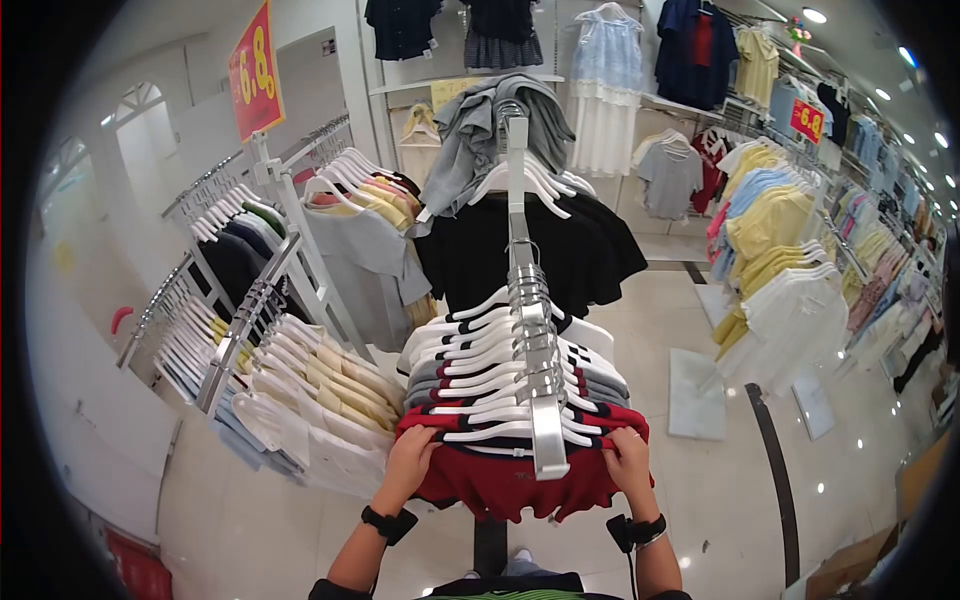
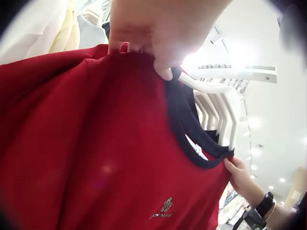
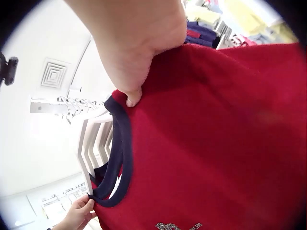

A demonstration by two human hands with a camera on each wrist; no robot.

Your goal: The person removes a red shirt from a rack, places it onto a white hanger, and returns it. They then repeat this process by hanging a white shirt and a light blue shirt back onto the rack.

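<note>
A red T-shirt (image 1: 500, 482) with a dark navy collar (image 2: 189, 139) hangs on a white hanger (image 1: 490, 433) at the front end of a metal rail (image 1: 546, 420). A small glittery motif (image 2: 165, 206) sits on its chest. My left hand (image 1: 408, 462) pinches the left shoulder close to the collar, thumb on the front of the fabric. On the opposite shoulder, my right hand (image 1: 628, 458) pinches the shirt the same way, its thumb (image 3: 134, 97) beside the collar. In both wrist views the fingers behind the cloth are mostly hidden.
Behind the red shirt, several grey, white and black shirts (image 1: 540, 250) hang along the same rail. A rack of cream and white garments (image 1: 320, 390) stands close on the left. Racks of yellow and white clothes (image 1: 785, 310) line the right, beyond the tiled floor (image 1: 720, 490).
</note>
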